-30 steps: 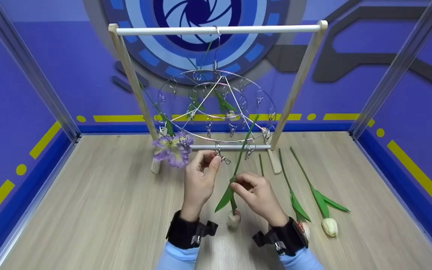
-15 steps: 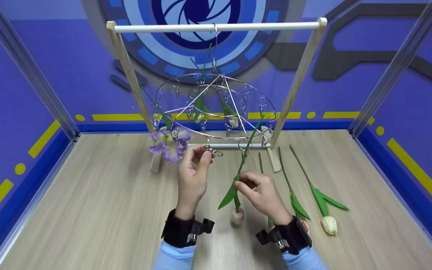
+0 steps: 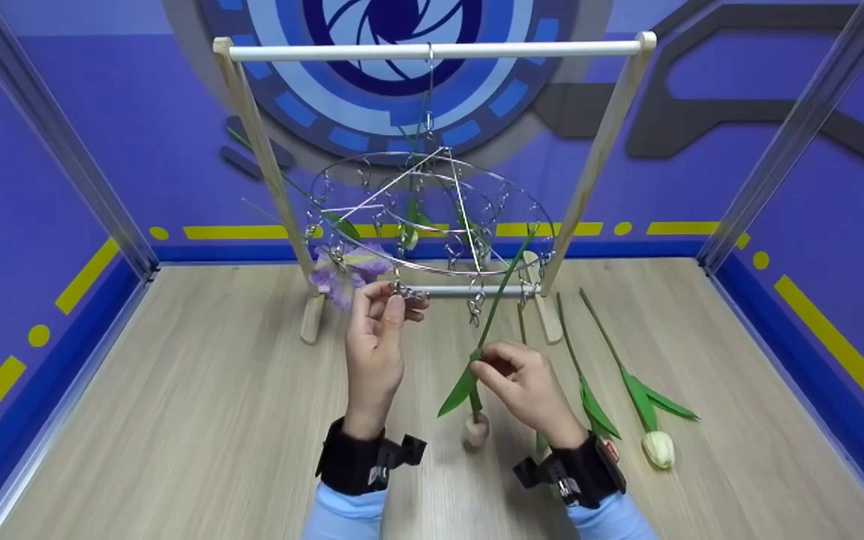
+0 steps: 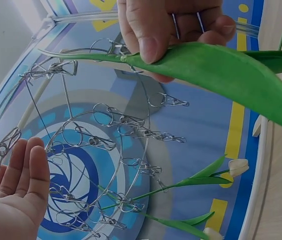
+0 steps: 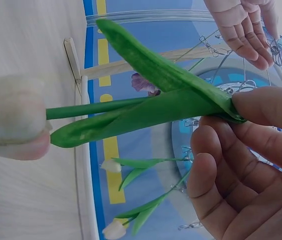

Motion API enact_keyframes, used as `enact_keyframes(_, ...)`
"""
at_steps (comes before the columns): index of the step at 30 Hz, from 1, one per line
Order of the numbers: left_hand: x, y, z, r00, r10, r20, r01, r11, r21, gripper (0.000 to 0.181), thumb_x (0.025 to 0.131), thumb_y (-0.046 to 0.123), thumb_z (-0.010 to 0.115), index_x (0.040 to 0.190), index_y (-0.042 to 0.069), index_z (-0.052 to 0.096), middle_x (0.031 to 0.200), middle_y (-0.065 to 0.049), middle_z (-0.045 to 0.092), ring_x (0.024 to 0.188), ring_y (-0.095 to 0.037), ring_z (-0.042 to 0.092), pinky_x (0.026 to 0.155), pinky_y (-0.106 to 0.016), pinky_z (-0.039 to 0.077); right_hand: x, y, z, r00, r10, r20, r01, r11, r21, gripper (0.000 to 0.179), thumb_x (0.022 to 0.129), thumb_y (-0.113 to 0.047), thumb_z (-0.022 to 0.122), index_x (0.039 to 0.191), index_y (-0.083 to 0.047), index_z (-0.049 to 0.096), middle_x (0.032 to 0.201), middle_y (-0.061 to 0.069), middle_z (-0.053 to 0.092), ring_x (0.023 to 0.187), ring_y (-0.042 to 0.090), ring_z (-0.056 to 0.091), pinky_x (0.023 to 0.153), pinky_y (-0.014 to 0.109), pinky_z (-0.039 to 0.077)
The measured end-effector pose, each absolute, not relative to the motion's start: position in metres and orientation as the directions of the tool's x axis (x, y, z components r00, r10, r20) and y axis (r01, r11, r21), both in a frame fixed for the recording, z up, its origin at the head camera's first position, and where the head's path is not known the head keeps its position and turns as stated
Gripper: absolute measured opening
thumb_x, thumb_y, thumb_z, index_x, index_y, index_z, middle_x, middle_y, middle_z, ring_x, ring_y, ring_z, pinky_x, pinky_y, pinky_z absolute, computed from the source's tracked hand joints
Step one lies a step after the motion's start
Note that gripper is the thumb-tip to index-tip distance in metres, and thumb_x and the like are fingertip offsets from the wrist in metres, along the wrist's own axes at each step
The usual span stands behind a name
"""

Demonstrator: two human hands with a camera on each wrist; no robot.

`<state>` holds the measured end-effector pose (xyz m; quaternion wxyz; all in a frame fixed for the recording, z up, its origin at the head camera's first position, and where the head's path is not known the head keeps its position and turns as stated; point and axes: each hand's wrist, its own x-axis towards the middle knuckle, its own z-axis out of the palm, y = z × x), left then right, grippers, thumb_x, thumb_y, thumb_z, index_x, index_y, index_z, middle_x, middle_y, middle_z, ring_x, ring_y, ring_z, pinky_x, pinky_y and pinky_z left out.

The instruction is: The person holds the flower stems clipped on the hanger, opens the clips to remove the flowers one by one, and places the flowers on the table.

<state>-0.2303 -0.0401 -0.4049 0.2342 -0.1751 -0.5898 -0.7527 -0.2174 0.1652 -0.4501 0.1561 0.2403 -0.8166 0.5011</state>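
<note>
Pinched between thumb and index finger of the right hand, with the other fingers loosely curled below: a tulip, gripped near the base of its green leaves. Held head downward above the wood-grained bench, with pale, pink-tinged bloom lowest and stem slanting up toward the front right rim of a round wire hanger; impossible to tell whether touching it.

Pinched between thumb and fingers of the left hand, at the near edge of the hanger: a metal clip, too small to tell whether spread. Suspended by a hook from the white crossbar of a wooden stand: the hanger, with more clips around its rings.

Hung at the left side of the hanger, just beside the left hand: a purple flower. Hung farther back, heads down: two pale tulips.

Lying on the bench to the right of the right hand: a cream tulip in full view; nearer, a second tulip, bloom partly hidden behind a black wrist strap; nearest, a green stem, mostly covered by the hand.
</note>
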Motion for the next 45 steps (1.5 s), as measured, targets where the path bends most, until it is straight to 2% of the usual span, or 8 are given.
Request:
enact_keyframes(12, -0.226, -0.045, -0.4, -0.827, -0.172, 0.535, 0.561, -0.206, 0.801, 0.018, 0.109, 0.003, 0.044, 0.121, -0.009, 0.049, 0.103, -0.026, 0.068, 0.092, -0.022, 0.071, 0.081, -0.033, 0.057, -0.216, 0.167, -0.451, -0.825, -0.242, 0.51, -0.565, 0.376, -0.735, 0.005, 0.095, -0.004, 0.071, 0.095, -0.006, 0.075, 0.087, 0.0, 0.07, 0.074, 0.008, 0.061, 0.062, 0.022, 0.051)
enact_keyframes(23, -0.224, -0.049, -0.4, -0.834, -0.145, 0.533, 0.551, -0.153, 0.82, 0.023, 0.11, 0.006, 0.042, 0.122, -0.012, 0.051, 0.107, -0.025, 0.068, 0.096, -0.024, 0.07, 0.082, -0.031, 0.056, -0.215, 0.172, -0.451, -0.827, -0.234, 0.511, -0.562, 0.381, -0.735, 0.006, 0.096, -0.005, 0.071, 0.096, -0.009, 0.075, 0.086, -0.002, 0.07, 0.073, 0.006, 0.06, 0.062, 0.022, 0.05)
enact_keyframes(29, -0.22, -0.05, -0.401, -0.837, -0.076, 0.543, 0.547, -0.062, 0.835, 0.023, 0.11, 0.006, 0.043, 0.124, -0.011, 0.052, 0.113, -0.022, 0.067, 0.103, -0.037, 0.066, 0.084, -0.03, 0.054, -0.214, 0.177, -0.449, -0.818, -0.222, 0.531, -0.573, 0.393, -0.719, 0.003, 0.095, -0.004, 0.072, 0.094, -0.005, 0.075, 0.085, -0.002, 0.07, 0.072, 0.007, 0.06, 0.061, 0.022, 0.05)
enact_keyframes(35, -0.217, -0.049, -0.405, -0.846, -0.035, 0.532, 0.531, 0.044, 0.846, 0.023, 0.109, 0.008, 0.047, 0.124, -0.008, 0.056, 0.114, -0.016, 0.068, 0.105, -0.032, 0.065, 0.089, -0.031, 0.053, -0.215, 0.182, -0.448, -0.793, -0.207, 0.573, -0.605, 0.382, -0.699, 0.003, 0.094, -0.001, 0.072, 0.091, -0.003, 0.074, 0.084, -0.001, 0.068, 0.07, 0.006, 0.058, 0.059, 0.02, 0.048)
enact_keyframes(39, -0.215, -0.05, -0.409, -0.841, -0.029, 0.541, 0.536, 0.103, 0.838, 0.023, 0.108, 0.008, 0.05, 0.124, -0.008, 0.058, 0.115, -0.015, 0.069, 0.106, -0.032, 0.065, 0.093, -0.034, 0.053, -0.217, 0.185, -0.447, -0.776, -0.204, 0.597, -0.625, 0.369, -0.688, 0.01, 0.091, 0.004, 0.071, 0.09, -0.005, 0.073, 0.08, 0.0, 0.067, 0.067, 0.005, 0.054, 0.057, 0.02, 0.045)
enact_keyframes(45, -0.213, -0.053, -0.418, -0.819, -0.003, 0.573, 0.555, 0.244, 0.795, 0.023, 0.107, 0.009, 0.053, 0.125, -0.003, 0.062, 0.116, -0.012, 0.07, 0.108, -0.026, 0.066, 0.09, -0.035, 0.053, -0.216, 0.19, -0.446, -0.796, -0.19, 0.575, -0.601, 0.361, -0.713, 0.013, 0.093, 0.004, 0.071, 0.09, -0.008, 0.074, 0.078, -0.003, 0.069, 0.066, 0.007, 0.059, 0.057, 0.019, 0.047)
